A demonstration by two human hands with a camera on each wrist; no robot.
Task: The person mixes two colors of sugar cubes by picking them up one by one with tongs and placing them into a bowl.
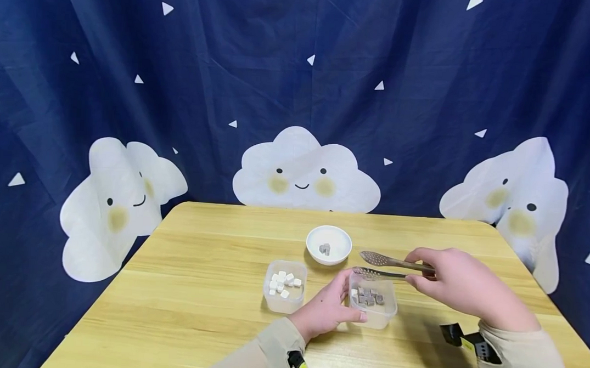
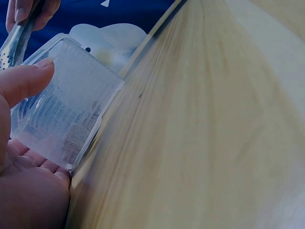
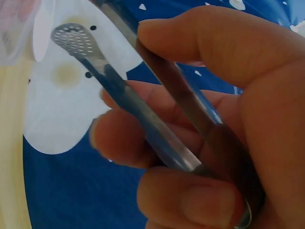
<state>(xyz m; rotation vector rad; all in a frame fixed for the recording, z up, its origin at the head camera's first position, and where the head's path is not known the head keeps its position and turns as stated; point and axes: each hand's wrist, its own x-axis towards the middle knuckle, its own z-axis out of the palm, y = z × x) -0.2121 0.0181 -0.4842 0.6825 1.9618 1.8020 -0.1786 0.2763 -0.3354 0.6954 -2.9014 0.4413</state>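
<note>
My left hand (image 1: 321,310) grips a clear plastic tub (image 1: 381,320) by its left side, with the thumb at the near wall. Inside lie several grey cubes (image 1: 370,300) and a white one at the left. Metal tongs (image 1: 395,262) with perforated ends are held in my right hand (image 1: 461,282), their two arms spread apart. Nothing sits between the tips, which hover over the tub's far rim. Seen from the right wrist, the fingers wrap the tongs (image 3: 164,81) near the hinged end. The left wrist view shows the tub (image 2: 71,95) between thumb and fingers.
A second plastic tub (image 1: 285,305) with several white cubes (image 1: 282,282) stands left of my left hand. Behind the tubs sits a white bowl (image 1: 343,244) holding a few grey cubes (image 1: 324,249). The wooden table (image 1: 196,289) ends at a blue cloud-patterned curtain (image 1: 205,92).
</note>
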